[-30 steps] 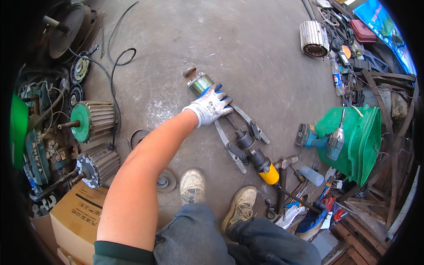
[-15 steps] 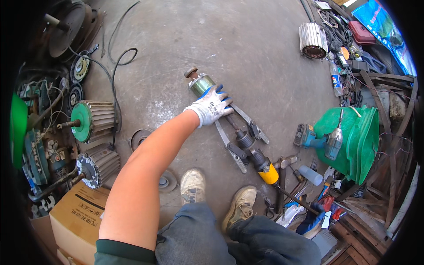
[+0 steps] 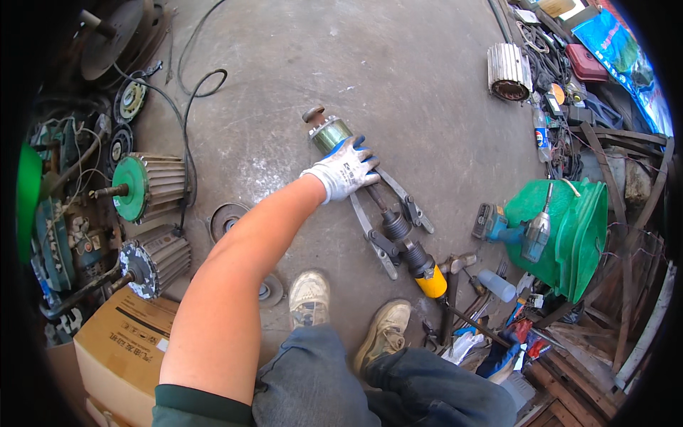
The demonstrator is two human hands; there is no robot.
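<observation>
Partly under the left hand's [image 3: 347, 169] fingers [image 3: 371, 164] lies a metal cylinder [image 3: 329, 134].

A drill [image 3: 518, 231] and a green bucket [image 3: 562, 220] stand at right; at left, a cable [image 3: 186, 135] runs beside a green-ended motor [image 3: 146, 186], near a carton [image 3: 117, 338].

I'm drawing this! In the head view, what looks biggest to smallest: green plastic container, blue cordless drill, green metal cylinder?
1. Green plastic container
2. Blue cordless drill
3. Green metal cylinder, by its visible part; the gloved left hand hides some.
</observation>
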